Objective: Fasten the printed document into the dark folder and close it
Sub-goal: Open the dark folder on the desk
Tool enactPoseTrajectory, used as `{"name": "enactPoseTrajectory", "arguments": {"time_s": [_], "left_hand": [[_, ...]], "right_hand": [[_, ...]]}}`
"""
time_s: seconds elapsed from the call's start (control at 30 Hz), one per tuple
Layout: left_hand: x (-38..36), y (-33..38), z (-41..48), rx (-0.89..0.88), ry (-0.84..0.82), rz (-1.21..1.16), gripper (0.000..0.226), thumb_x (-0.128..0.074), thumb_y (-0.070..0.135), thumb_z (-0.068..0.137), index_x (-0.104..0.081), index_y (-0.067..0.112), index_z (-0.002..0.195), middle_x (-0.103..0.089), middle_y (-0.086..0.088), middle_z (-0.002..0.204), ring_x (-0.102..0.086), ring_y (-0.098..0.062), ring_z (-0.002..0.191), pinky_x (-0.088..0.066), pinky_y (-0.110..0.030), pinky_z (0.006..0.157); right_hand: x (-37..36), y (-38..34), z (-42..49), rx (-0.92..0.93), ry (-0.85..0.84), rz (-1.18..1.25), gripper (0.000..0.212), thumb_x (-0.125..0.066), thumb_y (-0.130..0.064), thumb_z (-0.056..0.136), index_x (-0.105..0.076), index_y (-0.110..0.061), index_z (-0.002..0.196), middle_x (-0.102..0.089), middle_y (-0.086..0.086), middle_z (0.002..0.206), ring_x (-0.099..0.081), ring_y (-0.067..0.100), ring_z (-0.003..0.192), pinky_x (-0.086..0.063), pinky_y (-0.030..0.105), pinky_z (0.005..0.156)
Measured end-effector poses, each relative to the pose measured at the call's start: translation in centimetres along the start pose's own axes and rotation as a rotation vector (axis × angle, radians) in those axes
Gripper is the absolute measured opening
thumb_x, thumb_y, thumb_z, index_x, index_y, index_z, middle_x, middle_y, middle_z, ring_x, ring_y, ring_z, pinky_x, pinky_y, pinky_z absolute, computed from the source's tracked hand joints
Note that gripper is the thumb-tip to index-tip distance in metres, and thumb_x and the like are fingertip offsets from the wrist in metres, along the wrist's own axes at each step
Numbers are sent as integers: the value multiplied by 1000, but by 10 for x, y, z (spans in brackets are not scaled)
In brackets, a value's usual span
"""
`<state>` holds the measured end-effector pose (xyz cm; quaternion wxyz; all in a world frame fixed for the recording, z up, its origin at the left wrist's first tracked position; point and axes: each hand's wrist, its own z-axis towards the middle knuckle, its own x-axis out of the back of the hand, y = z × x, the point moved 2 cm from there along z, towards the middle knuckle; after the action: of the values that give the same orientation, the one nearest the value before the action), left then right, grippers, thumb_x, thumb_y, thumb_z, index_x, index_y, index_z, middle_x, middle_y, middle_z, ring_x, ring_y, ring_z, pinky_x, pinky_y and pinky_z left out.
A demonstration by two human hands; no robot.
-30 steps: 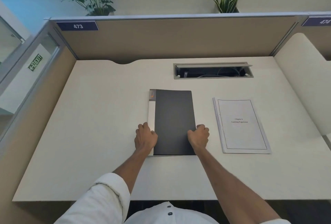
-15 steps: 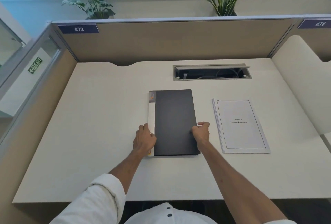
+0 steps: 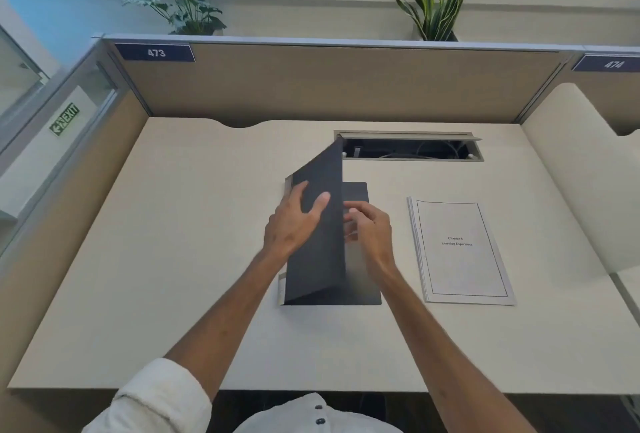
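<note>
The dark folder (image 3: pixel 322 259) lies in the middle of the desk with its front cover raised nearly upright, hinged along its pale left spine. My left hand (image 3: pixel 294 221) grips that raised cover, thumb on its outer face. My right hand (image 3: pixel 370 231) sits just right of the cover's free edge, above the folder's back panel, fingers bunched at the edge. The printed document (image 3: pixel 460 252), a white stapled stack with a bordered title page, lies flat to the right of the folder, untouched.
An open cable slot (image 3: pixel 408 150) is cut into the desk (image 3: pixel 173 259) behind the folder. Tan partition walls (image 3: pixel 329 86) enclose the back and left; a curved white divider (image 3: pixel 588 183) stands on the right. Two plants sit beyond the partition.
The folder lay shut with both hands at its lower edges. Now its front cover has swung up toward the left, and both hands have moved up along it.
</note>
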<state>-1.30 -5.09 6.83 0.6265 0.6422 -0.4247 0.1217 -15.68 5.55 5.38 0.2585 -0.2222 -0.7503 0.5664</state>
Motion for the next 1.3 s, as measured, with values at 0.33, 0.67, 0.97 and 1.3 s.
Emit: {"name": "enactPoseTrajectory", "arguments": {"time_s": [0.33, 0.67, 0.97, 1.3], "left_hand": [[71, -7, 6, 61, 91, 210, 56, -57, 32, 103, -50, 34, 158, -76, -4, 141, -75, -40, 120, -63, -54, 106], [105, -106, 10, 172, 254, 515, 100, -74, 16, 99, -9, 19, 175, -50, -18, 150, -69, -39, 112, -66, -49, 88], [83, -178, -10, 279, 132, 587, 78, -34, 43, 118, 5, 12, 178, 8, -17, 186, -10, -36, 174, -23, -57, 138], [44, -213, -19, 323, -85, 521, 76, -20, 46, 120, 11, 7, 176, 14, -16, 185, 8, -32, 175, -6, -50, 143]], "right_hand": [[-71, 11, -8, 163, -328, -518, 27, -63, -24, 106, -79, -20, 127, -83, -4, 119, -78, 16, 110, -63, 36, 96], [-72, 79, -8, 271, -568, -1258, 70, -39, -30, 117, -8, -15, 178, 3, 2, 187, -3, 23, 175, -10, 52, 141], [-66, 112, -8, 261, -580, -1317, 69, -23, -41, 120, 7, -18, 178, 17, 0, 185, 9, 20, 175, -6, 52, 141], [-66, 112, -8, 229, -600, -1321, 70, -21, -42, 120, 10, -18, 177, 18, -1, 185, 11, 20, 175, -5, 53, 141]]}}
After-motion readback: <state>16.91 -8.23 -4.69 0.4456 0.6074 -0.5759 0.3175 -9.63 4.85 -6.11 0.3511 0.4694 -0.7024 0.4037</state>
